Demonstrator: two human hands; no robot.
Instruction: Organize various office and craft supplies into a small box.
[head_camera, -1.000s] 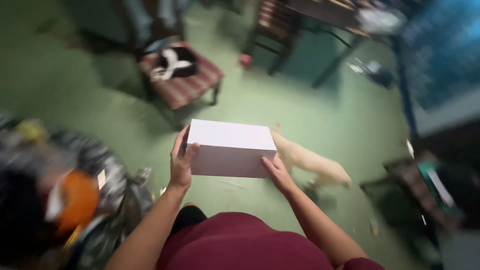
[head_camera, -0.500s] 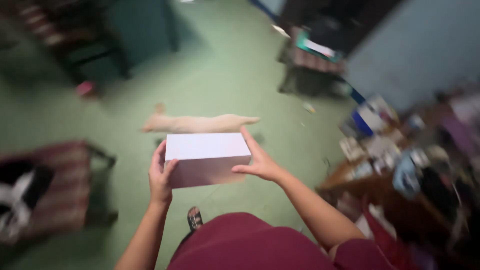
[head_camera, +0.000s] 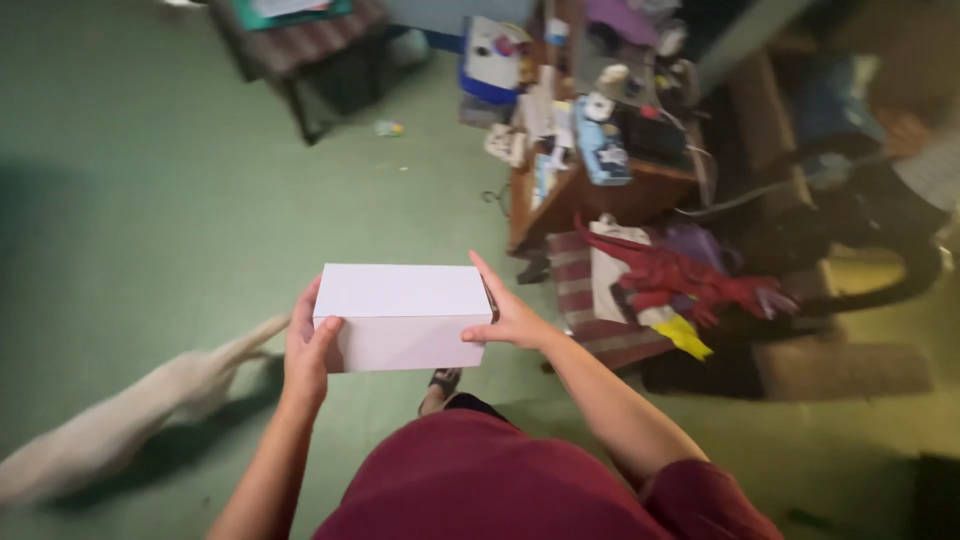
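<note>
Above the green floor (head_camera: 180, 200), a closed white box (head_camera: 403, 315) is held level between two bare hands, out in front of a dark red garment (head_camera: 500, 480) that fills the bottom of the head view. At the box's left end the left hand (head_camera: 306, 345) wraps the corner, thumb lying on the front face and fingers curled behind. At its right end the right hand (head_camera: 508, 318) presses flat, thumb on the front edge and fingers stretched up along the side; both hands are grasping the box and neither is loose. Left of the box and lower, a pale animal (head_camera: 130, 420) shows as a blur low on the floor, its tail pointing up toward the left hand. Right of the box, and close to it, sits a striped seat (head_camera: 590, 330) heaped with cloth, a red piece (head_camera: 690, 275) on top and a yellow scrap (head_camera: 685, 335) hanging off it. Beyond the box, further right, a wooden table (head_camera: 610, 190) is crowded with small clutter. Beyond the box to the left stands a dark stool (head_camera: 310, 50) with a striped top.
</note>
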